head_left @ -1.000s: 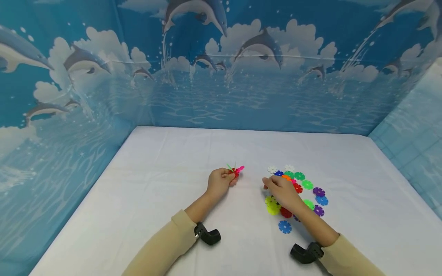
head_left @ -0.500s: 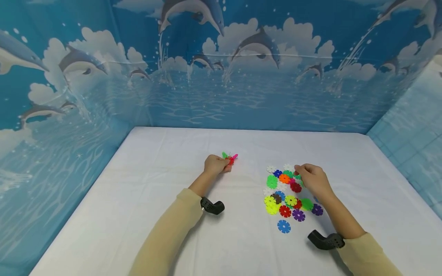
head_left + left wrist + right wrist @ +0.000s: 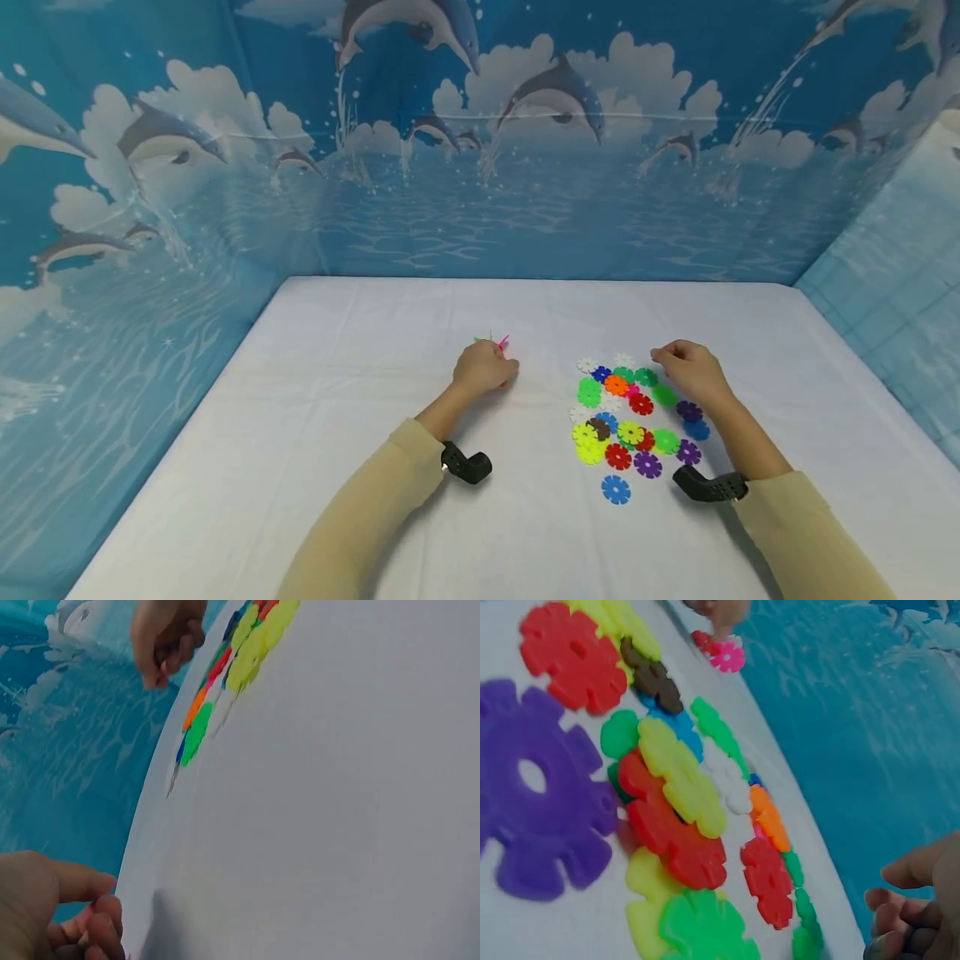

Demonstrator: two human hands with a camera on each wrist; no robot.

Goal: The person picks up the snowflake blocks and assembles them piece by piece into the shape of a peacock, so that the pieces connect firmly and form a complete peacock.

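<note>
My left hand [image 3: 483,367] pinches a small cluster of joined discs [image 3: 501,343], mostly hidden behind it. The cluster's pink disc [image 3: 727,657] and a bit of red show under the fingers in the right wrist view. In the left wrist view the left hand [image 3: 60,911] has thumb and fingers close together. My right hand [image 3: 692,372] hovers beyond the right back side of the loose discs, near a green disc [image 3: 664,394]. Its fingers are loosely curled, with nothing visible between them, as the right hand [image 3: 919,900] also shows in the right wrist view.
Several loose flower-shaped discs lie spread and partly overlapping on the white table [image 3: 337,417], among them a purple disc [image 3: 647,465], an orange disc [image 3: 617,385] and a blue disc [image 3: 616,490] nearest the front. A dolphin-patterned curtain [image 3: 450,217] stands behind the table.
My right hand has moved right and back from over the discs, uncovering more of them. My left hand has moved back and turned, so it hides more of the cluster.
</note>
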